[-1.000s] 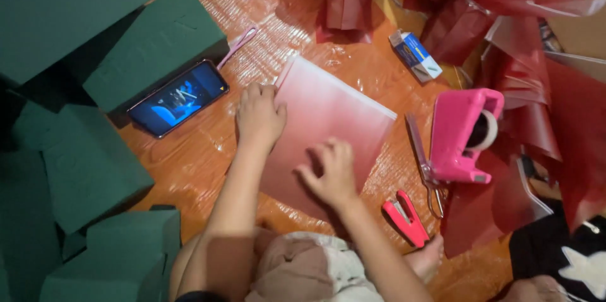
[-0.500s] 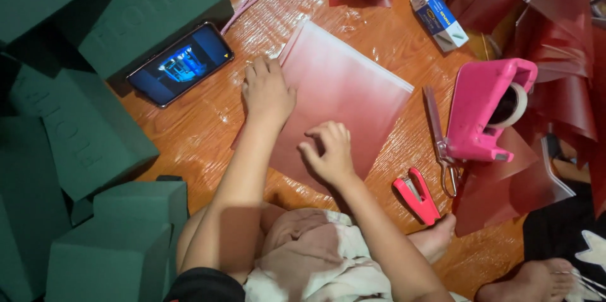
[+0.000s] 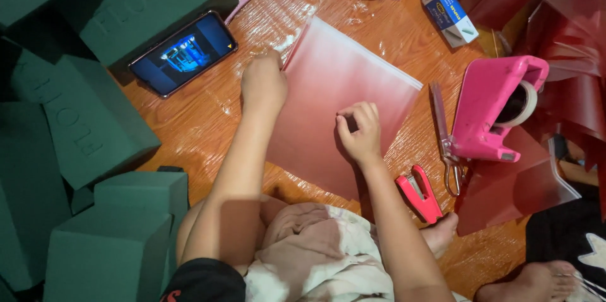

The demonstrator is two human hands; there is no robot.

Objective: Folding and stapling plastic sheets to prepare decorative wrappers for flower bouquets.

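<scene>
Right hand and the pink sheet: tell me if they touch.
Touching. The head view shows the right hand with fingertips pressed on the pink sheet.

Lying left of the sheet (image 3: 328, 106) — phone (image 3: 183, 53), foam blocks (image 3: 76, 125); sitting right — scissors (image 3: 445, 138), tape dispenser (image 3: 492, 109), stapler (image 3: 420, 193).

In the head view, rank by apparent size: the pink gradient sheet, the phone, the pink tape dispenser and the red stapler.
1. pink gradient sheet
2. pink tape dispenser and phone: too alike to rank
3. red stapler
</scene>
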